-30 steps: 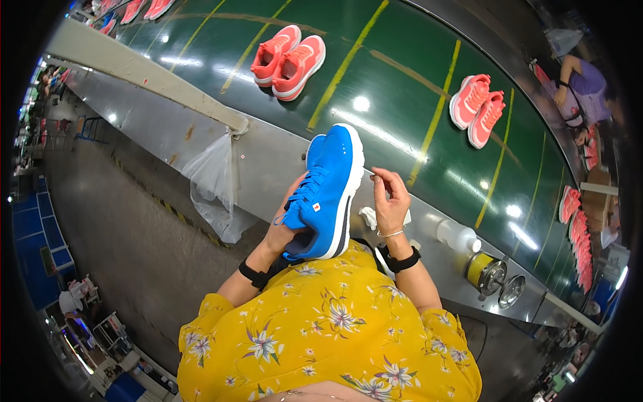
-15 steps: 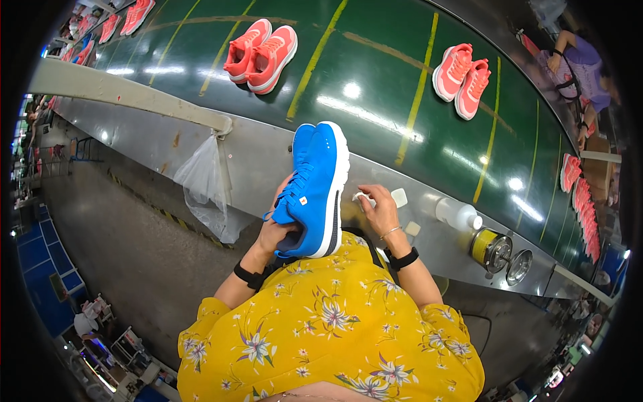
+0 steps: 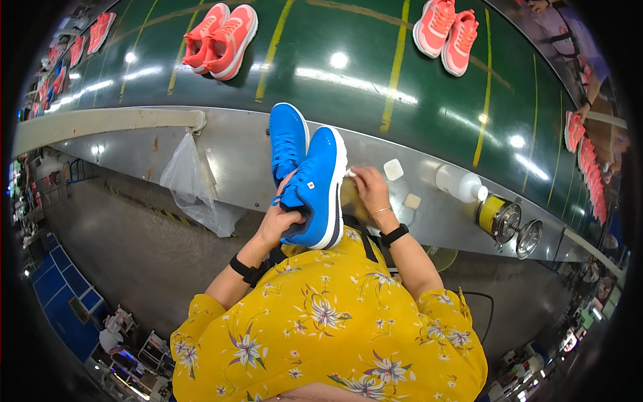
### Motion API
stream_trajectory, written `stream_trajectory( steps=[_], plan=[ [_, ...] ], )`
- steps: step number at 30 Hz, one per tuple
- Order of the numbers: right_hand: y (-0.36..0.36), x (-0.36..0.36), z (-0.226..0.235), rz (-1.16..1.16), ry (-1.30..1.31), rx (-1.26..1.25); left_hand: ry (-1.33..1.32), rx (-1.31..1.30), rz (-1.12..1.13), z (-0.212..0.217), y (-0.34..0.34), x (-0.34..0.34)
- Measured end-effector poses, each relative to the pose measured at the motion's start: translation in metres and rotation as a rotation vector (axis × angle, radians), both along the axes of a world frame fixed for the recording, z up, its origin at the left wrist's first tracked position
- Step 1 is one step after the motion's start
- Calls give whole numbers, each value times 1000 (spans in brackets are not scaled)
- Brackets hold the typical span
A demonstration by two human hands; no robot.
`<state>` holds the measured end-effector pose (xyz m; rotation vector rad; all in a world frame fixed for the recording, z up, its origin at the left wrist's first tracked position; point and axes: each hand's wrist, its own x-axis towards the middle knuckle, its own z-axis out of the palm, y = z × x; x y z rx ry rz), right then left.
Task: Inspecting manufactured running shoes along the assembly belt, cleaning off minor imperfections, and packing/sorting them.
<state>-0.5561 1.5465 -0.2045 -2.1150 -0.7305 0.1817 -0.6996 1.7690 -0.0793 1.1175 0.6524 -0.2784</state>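
Observation:
A blue sneaker [image 3: 313, 184] with a white sole is tilted toe-up in front of my body. My left hand [image 3: 273, 224] grips it at the heel opening, thumb inside the collar. Partly behind it is a second blue sneaker [image 3: 286, 130]; whether my left fingers also hold that one is hidden. My right hand [image 3: 370, 189] pinches a small white wad [image 3: 349, 173] right beside the sole's edge, and I cannot tell whether they touch. Near that hand, a white square pad [image 3: 394, 169] and a beige one [image 3: 412, 200] lie on the steel ledge [image 3: 244, 151].
Beyond the ledge runs a green conveyor belt [image 3: 321, 50] carrying pairs of coral sneakers [image 3: 222, 40]. A white plastic bottle [image 3: 459, 182] lies to the right, beside a yellow-banded metal can [image 3: 492, 213] and a round metal dish [image 3: 530, 234]. A clear bag [image 3: 191, 177] hangs at left from a beige bar [image 3: 127, 120].
The second blue sneaker has swung out leftward from behind the front one. My right hand has moved slightly up and left, bringing the white wad to the sole. The whole view has shifted.

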Motion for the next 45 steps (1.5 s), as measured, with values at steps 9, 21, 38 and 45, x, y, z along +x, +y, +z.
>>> stream_trajectory(
  steps=[9, 21, 38, 45],
  plan=[
    [39, 17, 40, -359, 432, 254, 188, -58, -55, -19, -11, 14],
    [61, 30, 30, -355, 389, 24, 197, 88, -136, -23, -10, 20],
    [53, 16, 33, -361, 343, 57, 180, 63, -72, -27, -11, 18],
    [1, -6, 43, -274, 368, 7, 169, 49, -54, -28, -11, 22]
  ],
)
